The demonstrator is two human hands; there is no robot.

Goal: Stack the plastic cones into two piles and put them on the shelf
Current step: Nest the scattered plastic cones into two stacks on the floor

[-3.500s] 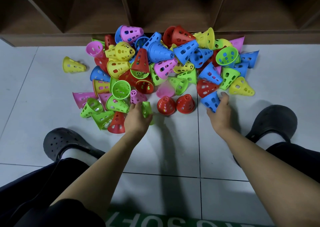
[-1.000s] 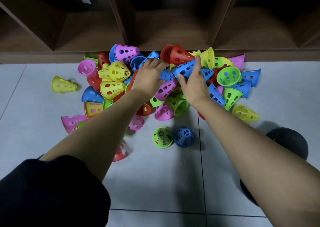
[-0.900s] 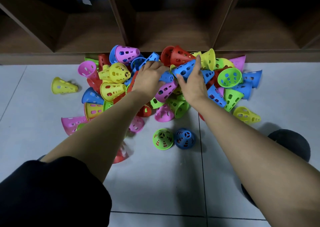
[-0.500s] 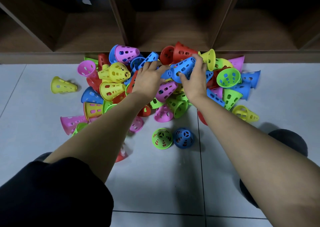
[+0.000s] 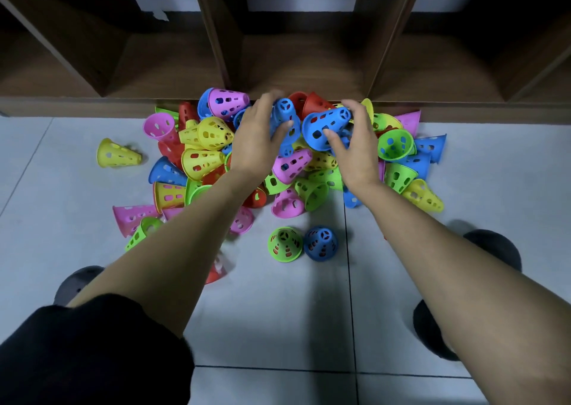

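Two blue cones up above the heap [image 5: 204, 160], one in each hand. Grips the left blue cone [image 5: 285, 116] with the left hand [image 5: 256, 140]: fingers curled behind it, thumb on the front, narrow top toward the camera. Grips the right blue cone [image 5: 324, 123] with the right hand [image 5: 355, 148]: fingers over it, thumb under it, cone on its side, narrow top to the right, wide mouth to the left. Holds the two wide mouths near each other; cannot tell if touching. Both over the far middle of the heap, just before the shelf [image 5: 302, 65]. Many more cones mixed on the floor [image 5: 278, 312], against the shelf base. Nearer, apart from the heap, a green cone [image 5: 285, 244] and a standing blue cone [image 5: 320, 243], upright, just beside each other, red visible through the holes. Left of the heap, alone, a yellow cone [image 5: 117, 154] on its side.
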